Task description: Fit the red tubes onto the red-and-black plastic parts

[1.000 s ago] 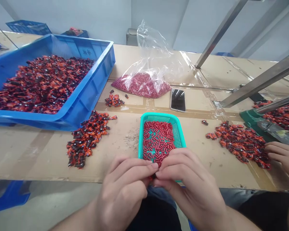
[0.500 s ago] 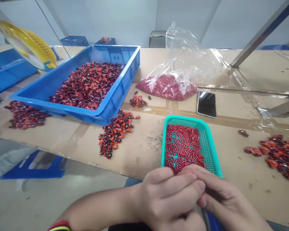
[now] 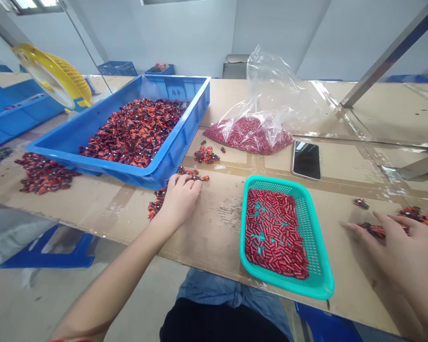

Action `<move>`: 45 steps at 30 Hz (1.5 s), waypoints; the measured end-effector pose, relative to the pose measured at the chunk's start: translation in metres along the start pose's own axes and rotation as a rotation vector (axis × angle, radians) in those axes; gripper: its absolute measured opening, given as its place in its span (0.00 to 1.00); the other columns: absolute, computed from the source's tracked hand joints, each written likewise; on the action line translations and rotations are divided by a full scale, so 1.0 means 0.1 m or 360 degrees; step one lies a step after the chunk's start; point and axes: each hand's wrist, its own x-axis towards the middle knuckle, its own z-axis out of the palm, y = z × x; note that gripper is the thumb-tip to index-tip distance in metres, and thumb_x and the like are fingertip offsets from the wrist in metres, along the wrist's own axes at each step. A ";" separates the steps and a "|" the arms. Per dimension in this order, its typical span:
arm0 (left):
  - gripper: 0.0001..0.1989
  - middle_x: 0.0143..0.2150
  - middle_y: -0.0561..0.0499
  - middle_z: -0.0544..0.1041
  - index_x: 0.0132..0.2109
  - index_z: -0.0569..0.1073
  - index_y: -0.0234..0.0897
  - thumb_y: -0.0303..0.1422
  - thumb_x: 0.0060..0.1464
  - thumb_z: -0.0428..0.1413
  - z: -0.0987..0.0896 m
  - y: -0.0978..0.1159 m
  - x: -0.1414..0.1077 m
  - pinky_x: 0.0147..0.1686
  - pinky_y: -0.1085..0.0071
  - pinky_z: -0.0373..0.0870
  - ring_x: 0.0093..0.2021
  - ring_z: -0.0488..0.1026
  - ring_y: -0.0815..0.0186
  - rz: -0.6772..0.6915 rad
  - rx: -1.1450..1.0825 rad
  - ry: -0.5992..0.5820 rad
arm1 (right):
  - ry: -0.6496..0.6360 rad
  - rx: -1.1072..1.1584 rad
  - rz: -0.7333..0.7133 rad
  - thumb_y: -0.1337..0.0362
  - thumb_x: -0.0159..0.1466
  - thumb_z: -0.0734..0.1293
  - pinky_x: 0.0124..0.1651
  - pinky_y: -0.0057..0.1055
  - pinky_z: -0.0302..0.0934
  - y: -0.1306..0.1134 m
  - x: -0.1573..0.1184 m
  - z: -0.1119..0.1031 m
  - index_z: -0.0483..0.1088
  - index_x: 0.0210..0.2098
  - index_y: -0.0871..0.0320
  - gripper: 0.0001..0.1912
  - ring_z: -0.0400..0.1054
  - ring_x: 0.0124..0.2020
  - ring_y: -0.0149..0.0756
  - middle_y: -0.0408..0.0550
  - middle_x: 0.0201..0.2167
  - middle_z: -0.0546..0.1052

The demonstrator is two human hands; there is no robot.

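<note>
Parts (image 3: 156,203), black and orange, lie heaped on the table (image 3: 214,237) at both hands. Left hand (image 3: 180,198) is half curled over one heap, right hand (image 3: 406,244) loosely spread over the other; can't tell if either's gripping anything. Between them: green basket (image 3: 323,268) of red tubes (image 3: 276,232). Farther out: phone (image 3: 306,160), clear bag (image 3: 271,102), and blue bin (image 3: 185,137) with dark characters inside, too blurry to read.

Black-and-orange pieces (image 3: 156,206), green basket (image 3: 288,284)
</note>
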 end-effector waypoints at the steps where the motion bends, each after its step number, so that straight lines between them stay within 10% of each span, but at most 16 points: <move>1: 0.08 0.40 0.38 0.82 0.38 0.73 0.36 0.21 0.62 0.53 0.00 0.03 0.01 0.57 0.42 0.64 0.50 0.77 0.45 -0.0001 -0.0072 0.0003 | 0.0085 0.0058 -0.0084 0.42 0.72 0.60 0.43 0.54 0.62 -0.13 0.01 -0.06 0.79 0.44 0.60 0.28 0.73 0.42 0.61 0.71 0.42 0.79; 10: 0.03 0.43 0.47 0.80 0.40 0.76 0.39 0.31 0.66 0.59 -0.23 0.64 -0.07 0.42 0.69 0.75 0.44 0.78 0.63 0.0071 -0.1103 -0.0048 | -0.0403 0.0546 -0.0921 0.67 0.76 0.61 0.47 0.42 0.65 -1.38 -0.09 -0.33 0.76 0.49 0.59 0.12 0.72 0.44 0.47 0.55 0.42 0.80; 15: 0.07 0.33 0.50 0.81 0.41 0.77 0.37 0.32 0.69 0.57 -0.24 0.81 -0.17 0.33 0.72 0.77 0.33 0.81 0.65 -0.0152 -0.1585 -0.0169 | -0.0496 0.0498 -0.0878 0.73 0.71 0.64 0.41 0.39 0.58 -1.44 -0.09 -0.22 0.74 0.32 0.58 0.12 0.68 0.35 0.44 0.49 0.30 0.75; 22: 0.16 0.37 0.47 0.82 0.46 0.79 0.36 0.44 0.71 0.55 -0.18 0.88 -0.23 0.34 0.72 0.80 0.34 0.82 0.65 -0.0412 -0.1976 -0.0234 | -0.0436 0.0849 -0.0739 0.61 0.76 0.64 0.41 0.38 0.60 -1.36 -0.02 -0.33 0.75 0.36 0.57 0.13 0.71 0.36 0.41 0.47 0.33 0.79; 27: 0.07 0.41 0.51 0.82 0.52 0.80 0.43 0.34 0.68 0.61 -0.27 1.00 -0.35 0.43 0.77 0.78 0.42 0.81 0.68 -0.0310 -0.1820 -0.0121 | -0.0382 0.1246 -0.0585 0.64 0.78 0.62 0.45 0.32 0.69 -1.45 0.02 -0.61 0.74 0.47 0.54 0.08 0.74 0.43 0.35 0.46 0.41 0.80; 33: 0.21 0.50 0.51 0.80 0.59 0.71 0.42 0.20 0.63 0.63 -0.35 1.14 -0.48 0.58 0.73 0.75 0.54 0.78 0.68 0.0208 -0.1535 0.0232 | -0.0397 0.2055 -0.0332 0.70 0.73 0.69 0.48 0.25 0.71 -1.76 0.00 -0.99 0.73 0.48 0.53 0.07 0.74 0.43 0.29 0.41 0.39 0.79; 41: 0.11 0.46 0.51 0.84 0.43 0.70 0.37 0.16 0.64 0.58 -0.43 1.24 -0.45 0.53 0.68 0.73 0.48 0.81 0.69 0.0555 -0.1133 0.0336 | -0.0152 0.1869 -0.0544 0.73 0.71 0.70 0.46 0.28 0.70 -1.92 -0.02 -1.07 0.73 0.41 0.60 0.04 0.71 0.41 0.31 0.46 0.37 0.78; 45: 0.13 0.48 0.51 0.86 0.36 0.72 0.38 0.16 0.64 0.55 -0.51 1.28 -0.54 0.50 0.66 0.74 0.47 0.83 0.66 0.0754 -0.0751 0.0400 | -0.0591 0.2102 -0.0308 0.68 0.67 0.75 0.43 0.25 0.70 -1.85 0.01 -1.05 0.70 0.40 0.55 0.09 0.72 0.39 0.30 0.41 0.37 0.77</move>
